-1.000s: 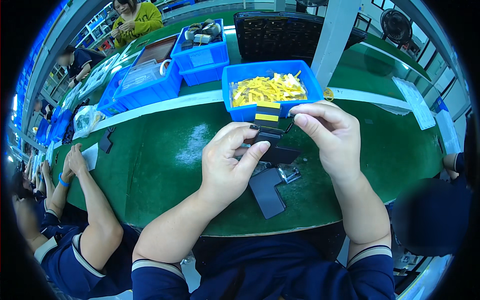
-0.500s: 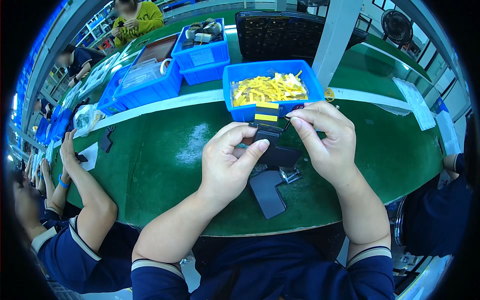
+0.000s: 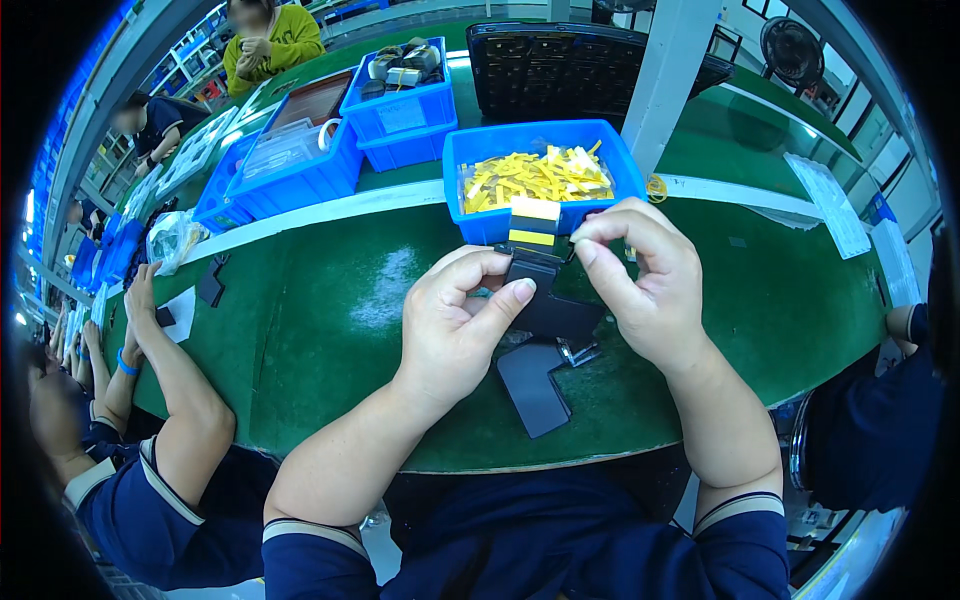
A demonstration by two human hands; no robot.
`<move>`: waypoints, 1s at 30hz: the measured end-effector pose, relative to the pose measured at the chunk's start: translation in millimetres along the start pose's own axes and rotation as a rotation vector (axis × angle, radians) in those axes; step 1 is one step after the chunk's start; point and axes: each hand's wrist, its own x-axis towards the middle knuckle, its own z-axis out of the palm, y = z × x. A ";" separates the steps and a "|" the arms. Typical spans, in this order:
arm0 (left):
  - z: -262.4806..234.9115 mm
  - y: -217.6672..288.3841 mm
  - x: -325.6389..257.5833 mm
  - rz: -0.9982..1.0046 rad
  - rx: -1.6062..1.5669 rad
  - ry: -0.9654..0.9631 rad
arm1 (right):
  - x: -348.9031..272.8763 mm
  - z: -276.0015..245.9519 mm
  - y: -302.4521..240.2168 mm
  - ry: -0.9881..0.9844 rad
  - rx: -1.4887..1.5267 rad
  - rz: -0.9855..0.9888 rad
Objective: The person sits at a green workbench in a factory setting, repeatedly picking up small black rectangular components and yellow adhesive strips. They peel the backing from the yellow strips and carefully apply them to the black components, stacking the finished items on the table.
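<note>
Well, the left hand (image 3: 450, 325) holds a black piece (image 3: 548, 308) and the right hand (image 3: 648, 285) is at its edge

The left hand is closed on the black piece, with the thumb on its face and the fingers at its left side. Maybe this grip helps stop it from wobbling. The piece is held up over the counter (image 3: 320, 380), likely so the top is easy to see. A yellow strip (image 3: 532, 238) goes across its upper part. The right hand has its thumb and first finger close together, by a thin dark bit (image 3: 567, 252) at the upper right edge. I cannot tell if they pinch it.

Just past the hands is a blue bin (image 3: 478, 228) full of yellow bits (image 3: 540, 180), perhaps put there to be easy to reach. A bent dark piece (image 3: 533, 395) lies flat below the held one, with small shiny bits (image 3: 578, 353) beside it.

The counter is green, with a white patch (image 3: 388, 290) that looks dusty. A pale strip (image 3: 330, 211) runs across it. Farther back are more blue bins (image 3: 405, 150), a big black tray (image 3: 550, 75), a pale post (image 3: 675, 90) and a fan (image 3: 793, 48). Someone else's arm (image 3: 185, 365) is at the left, and a person in a yellow-green top (image 3: 297, 38) is far off.
</note>
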 end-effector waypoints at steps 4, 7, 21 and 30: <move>-1.6 0.0 0.5 0.005 0.006 -0.032 | -1.4 0.2 7.7 -0.001 0.180 0.087; -2.1 0.6 1.0 -0.009 -0.002 -0.053 | -1.9 -1.5 8.1 -0.053 0.291 0.161; -6.6 1.9 2.4 -0.109 -0.266 -0.163 | 4.4 -9.4 4.8 -0.244 0.788 0.382; -6.5 0.6 2.5 -0.064 -0.219 -0.185 | 2.9 -11.5 8.9 -0.215 0.649 0.320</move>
